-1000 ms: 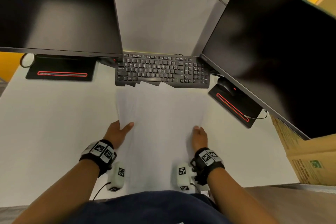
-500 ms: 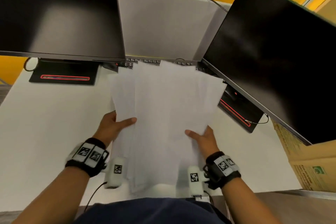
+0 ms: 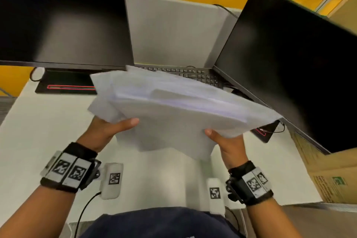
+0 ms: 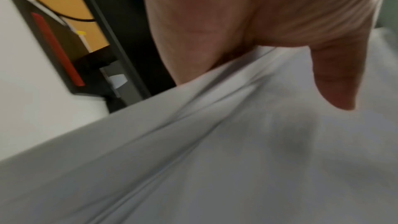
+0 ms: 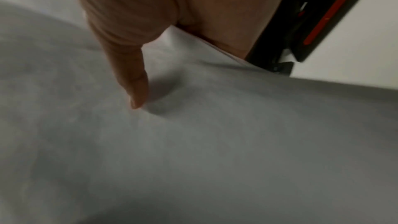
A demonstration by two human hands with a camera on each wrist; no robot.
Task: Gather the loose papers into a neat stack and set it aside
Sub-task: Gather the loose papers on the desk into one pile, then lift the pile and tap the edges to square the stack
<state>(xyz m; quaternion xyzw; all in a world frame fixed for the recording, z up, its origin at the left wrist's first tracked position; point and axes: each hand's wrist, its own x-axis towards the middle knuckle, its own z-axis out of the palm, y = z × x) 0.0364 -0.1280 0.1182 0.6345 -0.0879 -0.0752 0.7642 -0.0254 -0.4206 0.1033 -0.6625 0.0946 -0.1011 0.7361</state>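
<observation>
Papers [image 3: 173, 110], an uneven sheaf, hang above the white counter [image 3: 38, 133] before the keyboard [image 3: 193, 73], left hand [image 3: 104, 131] and right hand [image 3: 228, 143] each with grip pinched on a near corner. Wrist views alone show thumbs pressed on top, fingers hidden beneath.

The head view was evenly and brightly lit from above; soft glare was spread across the left monitor [image 3: 61, 15]. Its straight edges were bowed by the wide lens. The papers [image 3: 173, 106] below that monitor were smeared by motion blur. Both wrist views were dim, soft and streaked.
</observation>
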